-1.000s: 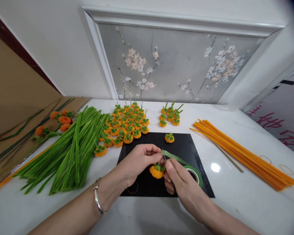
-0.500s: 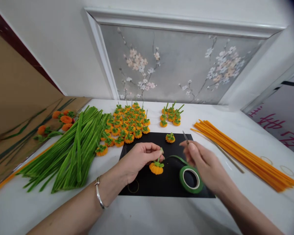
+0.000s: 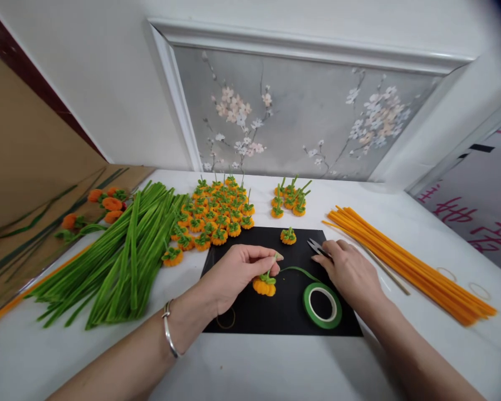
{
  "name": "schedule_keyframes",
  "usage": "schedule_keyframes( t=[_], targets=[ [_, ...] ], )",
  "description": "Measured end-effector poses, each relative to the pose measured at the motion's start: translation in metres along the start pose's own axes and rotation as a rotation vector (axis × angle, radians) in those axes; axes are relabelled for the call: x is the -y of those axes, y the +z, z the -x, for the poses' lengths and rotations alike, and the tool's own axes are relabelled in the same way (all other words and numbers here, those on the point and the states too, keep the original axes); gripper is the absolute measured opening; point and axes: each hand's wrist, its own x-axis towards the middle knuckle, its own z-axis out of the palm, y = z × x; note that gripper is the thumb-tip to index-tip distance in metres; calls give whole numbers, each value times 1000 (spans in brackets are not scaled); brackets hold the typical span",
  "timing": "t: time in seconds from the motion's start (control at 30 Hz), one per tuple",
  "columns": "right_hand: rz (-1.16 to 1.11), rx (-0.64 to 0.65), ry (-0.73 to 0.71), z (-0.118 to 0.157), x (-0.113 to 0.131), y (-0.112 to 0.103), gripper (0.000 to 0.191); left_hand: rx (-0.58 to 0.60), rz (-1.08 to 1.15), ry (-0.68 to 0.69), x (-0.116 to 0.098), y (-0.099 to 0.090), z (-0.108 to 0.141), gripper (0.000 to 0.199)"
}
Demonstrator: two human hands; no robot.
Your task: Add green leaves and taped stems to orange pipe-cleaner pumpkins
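Between thumb and fingers, my left hand (image 3: 250, 264) pinches the green stem of a small orange pipe-cleaner pumpkin (image 3: 264, 286), which hangs over the black mat (image 3: 271, 320). A roll of green floral tape (image 3: 304, 305) lies on the mat, its loose strip running toward the left hand. My right hand (image 3: 350, 270) is closed around small scissors (image 3: 318, 248) at the mat's right edge, blades pointing up and left; their handles are hidden by the fingers. Another finished-looking pumpkin (image 3: 288, 236) sits at the top of the mat.
Green pipe cleaners (image 3: 121, 262) are heaped on the left, beside a crowd of small pumpkins (image 3: 217, 214). A smaller pumpkin group (image 3: 291, 199) stands at the back. Orange pipe cleaners (image 3: 409, 267) and a thin stick (image 3: 386, 269) lie on the right. Orange flowers (image 3: 112, 204) rest far left.
My right hand has lowered toward the mat's right edge with the scissors, whose blades now show apart. The left hand keeps its pinch on the pumpkin's stem, almost unmoved.
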Motion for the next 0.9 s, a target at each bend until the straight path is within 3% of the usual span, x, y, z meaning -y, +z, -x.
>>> schedule_keyframes(
  t=[0.13,0.23,0.33,0.4,0.47,0.6,0.73,0.9],
  targets=[
    [-28,-99,-51,0,-2,-3,24,-36,-103,47,-1,3,1,20],
    [-373,-133,-82,4,8,-12,25,-78,-234,85,1,6,2,20],
    [-841,158,-114,12,26,-23,31,-20,-361,160,3,10,3,21],
    [-973,269,-164,18,38,-26,33,41,-419,201,4,12,5,22],
    [-999,302,-209,22,46,-27,28,66,-453,229,4,13,7,24],
    [-949,111,-156,25,52,-24,7,34,-428,232,6,13,7,24],
    [-984,87,-75,26,53,-23,12,9,-408,215,7,13,6,23],
    [-979,78,-95,27,55,-27,15,11,-423,217,8,16,7,22]
  ],
)
